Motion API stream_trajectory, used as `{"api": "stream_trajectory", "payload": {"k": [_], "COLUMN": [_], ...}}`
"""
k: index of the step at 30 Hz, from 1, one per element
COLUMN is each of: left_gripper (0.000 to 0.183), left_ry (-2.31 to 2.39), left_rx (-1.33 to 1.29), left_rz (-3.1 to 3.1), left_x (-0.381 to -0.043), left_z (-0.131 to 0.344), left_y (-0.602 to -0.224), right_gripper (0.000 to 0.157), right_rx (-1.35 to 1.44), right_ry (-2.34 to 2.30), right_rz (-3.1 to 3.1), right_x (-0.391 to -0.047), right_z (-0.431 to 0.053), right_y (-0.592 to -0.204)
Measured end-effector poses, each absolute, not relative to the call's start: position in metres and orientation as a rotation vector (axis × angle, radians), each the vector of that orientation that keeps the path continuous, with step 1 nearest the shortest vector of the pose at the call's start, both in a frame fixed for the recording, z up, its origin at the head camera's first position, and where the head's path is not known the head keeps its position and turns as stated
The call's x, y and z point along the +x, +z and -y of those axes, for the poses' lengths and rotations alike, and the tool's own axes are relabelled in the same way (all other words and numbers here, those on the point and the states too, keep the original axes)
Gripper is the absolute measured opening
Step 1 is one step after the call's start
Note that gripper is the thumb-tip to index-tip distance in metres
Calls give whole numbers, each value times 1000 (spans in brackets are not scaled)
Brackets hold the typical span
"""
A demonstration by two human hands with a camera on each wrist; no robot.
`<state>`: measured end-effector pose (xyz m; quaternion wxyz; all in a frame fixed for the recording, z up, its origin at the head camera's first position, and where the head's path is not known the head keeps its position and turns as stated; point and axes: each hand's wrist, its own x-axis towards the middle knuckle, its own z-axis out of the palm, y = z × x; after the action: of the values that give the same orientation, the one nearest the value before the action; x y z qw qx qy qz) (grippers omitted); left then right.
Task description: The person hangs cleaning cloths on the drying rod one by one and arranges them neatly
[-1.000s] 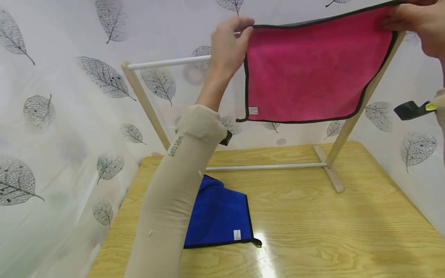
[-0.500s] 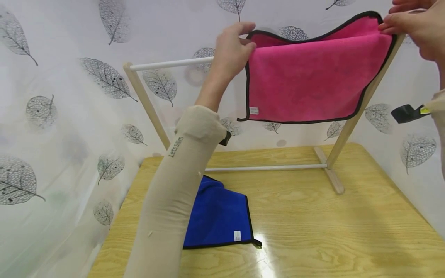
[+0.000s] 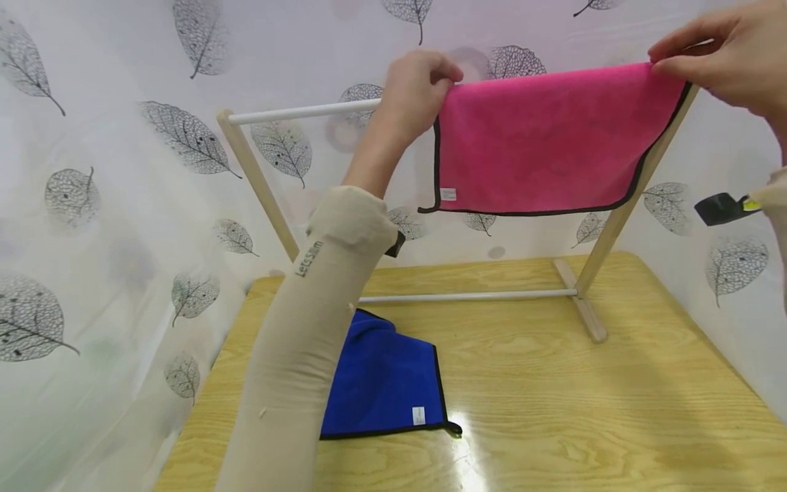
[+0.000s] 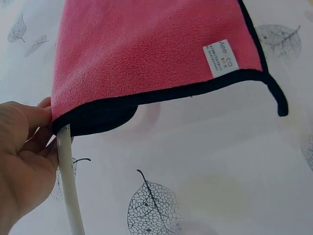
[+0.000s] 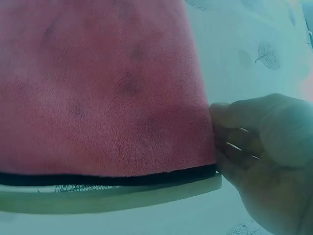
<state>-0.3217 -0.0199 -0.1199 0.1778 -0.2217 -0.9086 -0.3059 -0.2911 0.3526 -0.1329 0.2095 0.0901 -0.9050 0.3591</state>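
A pink towel (image 3: 553,143) with black edging hangs folded over the white top bar (image 3: 307,111) of a rack. Its front flap carries a small white label near the lower left corner, where a black loop sticks out. My left hand (image 3: 415,85) pinches the towel's left edge at the fold; in the left wrist view, the bar's white end runs out beneath my left hand (image 4: 24,156). At the right end of the fold, my right hand (image 3: 732,58) pinches the towel between thumb and fingers. In the right wrist view, my right hand (image 5: 266,147) sits beside the rack's wooden post (image 5: 112,198).
On the wooden table (image 3: 522,410) lies a blue towel (image 3: 387,383) with black edging, partly hidden by my left sleeve (image 3: 301,328). The rack's right foot (image 3: 590,318) and lower white bar (image 3: 473,296) stand at the table's back. Leaf-patterned sheeting (image 3: 111,225) surrounds it.
The pink towel's raised upper edge has dropped behind the bar, leaving a fold along the top. Both hands have come down slightly, and the right hand has shifted a little left along it.
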Motion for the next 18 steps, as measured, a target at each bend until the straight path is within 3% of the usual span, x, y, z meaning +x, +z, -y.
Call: {"api": "stream_trajectory", "payload": {"k": [8,18], "left_gripper": [32,34], "left_ry": [-707,-584], "left_rx": [-724,-753], "left_rz": [2667,2725], "left_x": [-320,-318], "left_z": [21,21], "left_y": [-120,-119], "right_gripper": [33,30], "right_rx": [380,397], "right_ry": [386,373], "right_rz": [2574,2587], "right_x": [-291,-299], "right_z": [-340,-348], "right_y": [-132,-133]}}
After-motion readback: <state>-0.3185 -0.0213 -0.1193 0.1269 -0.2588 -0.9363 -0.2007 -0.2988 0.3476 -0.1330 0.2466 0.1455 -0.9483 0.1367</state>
